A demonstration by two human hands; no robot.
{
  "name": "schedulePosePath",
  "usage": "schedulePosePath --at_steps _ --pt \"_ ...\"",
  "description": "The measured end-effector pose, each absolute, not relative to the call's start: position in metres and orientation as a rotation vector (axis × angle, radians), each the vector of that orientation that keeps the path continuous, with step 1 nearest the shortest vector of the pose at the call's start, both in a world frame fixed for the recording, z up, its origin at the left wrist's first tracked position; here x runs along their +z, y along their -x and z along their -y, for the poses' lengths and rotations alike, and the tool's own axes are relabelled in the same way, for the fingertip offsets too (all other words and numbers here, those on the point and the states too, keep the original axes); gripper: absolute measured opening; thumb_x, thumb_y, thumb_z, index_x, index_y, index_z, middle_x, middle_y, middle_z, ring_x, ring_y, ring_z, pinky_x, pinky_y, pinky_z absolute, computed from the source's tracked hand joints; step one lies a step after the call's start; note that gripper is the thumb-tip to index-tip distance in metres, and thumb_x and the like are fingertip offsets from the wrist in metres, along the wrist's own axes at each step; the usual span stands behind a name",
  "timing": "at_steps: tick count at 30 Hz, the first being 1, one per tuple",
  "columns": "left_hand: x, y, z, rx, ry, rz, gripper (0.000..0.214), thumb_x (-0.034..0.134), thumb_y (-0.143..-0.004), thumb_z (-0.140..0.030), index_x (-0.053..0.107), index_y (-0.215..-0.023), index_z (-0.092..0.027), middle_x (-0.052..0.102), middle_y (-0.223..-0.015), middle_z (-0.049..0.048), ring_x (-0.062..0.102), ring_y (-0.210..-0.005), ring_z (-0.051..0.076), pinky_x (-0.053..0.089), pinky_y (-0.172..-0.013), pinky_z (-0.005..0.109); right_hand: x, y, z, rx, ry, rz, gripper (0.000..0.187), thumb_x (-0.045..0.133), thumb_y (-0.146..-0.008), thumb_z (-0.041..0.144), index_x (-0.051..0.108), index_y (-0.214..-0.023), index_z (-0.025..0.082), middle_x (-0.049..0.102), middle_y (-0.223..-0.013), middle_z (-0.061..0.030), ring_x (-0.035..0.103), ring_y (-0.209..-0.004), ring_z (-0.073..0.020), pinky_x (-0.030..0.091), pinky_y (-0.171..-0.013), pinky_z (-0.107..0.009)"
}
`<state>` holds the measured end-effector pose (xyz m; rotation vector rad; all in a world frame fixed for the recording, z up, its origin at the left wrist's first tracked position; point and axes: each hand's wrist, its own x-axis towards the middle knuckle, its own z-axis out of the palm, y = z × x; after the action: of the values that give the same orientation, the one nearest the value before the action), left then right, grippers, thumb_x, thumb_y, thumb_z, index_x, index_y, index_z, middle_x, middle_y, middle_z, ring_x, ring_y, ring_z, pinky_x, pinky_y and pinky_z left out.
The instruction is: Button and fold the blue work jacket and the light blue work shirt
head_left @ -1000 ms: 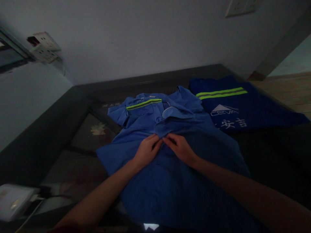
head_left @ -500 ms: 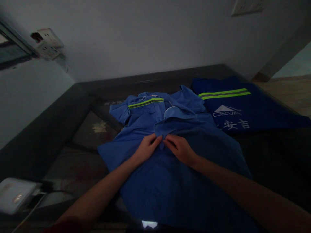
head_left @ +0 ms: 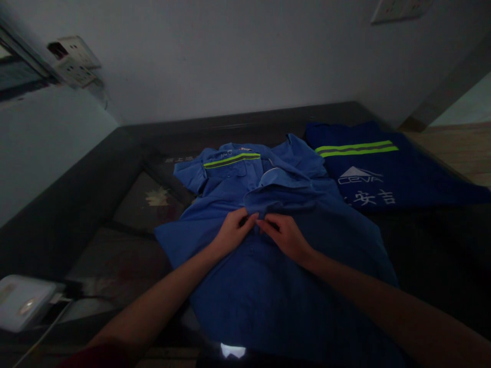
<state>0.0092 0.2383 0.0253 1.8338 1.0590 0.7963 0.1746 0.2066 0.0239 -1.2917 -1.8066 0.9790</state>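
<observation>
A blue short-sleeved work shirt (head_left: 245, 286) with a yellow-green and grey stripe across its chest lies spread out, its collar end away from me. At the middle of its front, my left hand (head_left: 238, 227) pinches the fabric along the button placket. My right hand (head_left: 284, 232) grips the same placket just to the right, the fingertips of both hands almost touching. Above my hands the front edge is folded over and gapes. The small spot between my fingertips is too dark to show whether a button is there.
A darker blue garment (head_left: 360, 176) with a matching stripe and white lettering lies folded at the right. The dark glossy table (head_left: 138, 143) meets the wall at the back. At the lower left sits a white device (head_left: 26, 301) with a cable. Wall sockets (head_left: 76, 59) are at upper left.
Both hands stay at the same place on the placket, with only slight finger movement. The whole view has shifted a little; the shirt lies as before.
</observation>
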Motion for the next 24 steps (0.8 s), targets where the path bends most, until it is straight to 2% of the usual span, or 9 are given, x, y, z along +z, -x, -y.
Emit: schedulePosePath --at_steps 4,15,24 --pt "0.0255 -0.0080 -0.2394 0.785 -1.796 -1.020 0.031 0.048 -0.088 -0.038 0.062 -0.075 -0.014 0.062 -0.072 0.0018 0.055 -0.069 0.015 0.043 -0.068 0.025 0.0248 -0.1768 -0.2078 1.020 1.266 1.776 0.043 0.042 -0.092 0.049 0.056 -0.067 0.018 0.054 -0.060 0.0012 0.050 -0.057 -0.0120 0.034 -0.056 -0.025" --pt "0.0234 -0.0103 -0.2362 0.848 -1.900 -1.200 0.030 0.048 -0.086 -0.035 0.062 -0.069 -0.014 0.061 -0.066 0.0015 0.054 -0.065 0.014 0.043 -0.064 0.025 0.0278 -0.1756 -0.2075 1.158 1.225 1.658 0.040 0.046 -0.089 0.048 0.054 -0.062 0.019 0.044 -0.053 0.0030 0.041 -0.049 -0.0097 0.030 -0.047 -0.023" --pt "0.0272 -0.0103 -0.2352 0.945 -1.997 -1.198 0.030 0.046 -0.090 -0.033 0.063 -0.073 -0.016 0.064 -0.073 0.0026 0.058 -0.075 0.017 0.044 -0.072 0.027 0.0292 -0.1738 -0.2126 1.261 1.233 1.579 0.037 0.048 -0.086 0.041 0.054 -0.058 0.018 0.045 -0.049 0.0031 0.041 -0.044 -0.0089 0.030 -0.044 -0.023"
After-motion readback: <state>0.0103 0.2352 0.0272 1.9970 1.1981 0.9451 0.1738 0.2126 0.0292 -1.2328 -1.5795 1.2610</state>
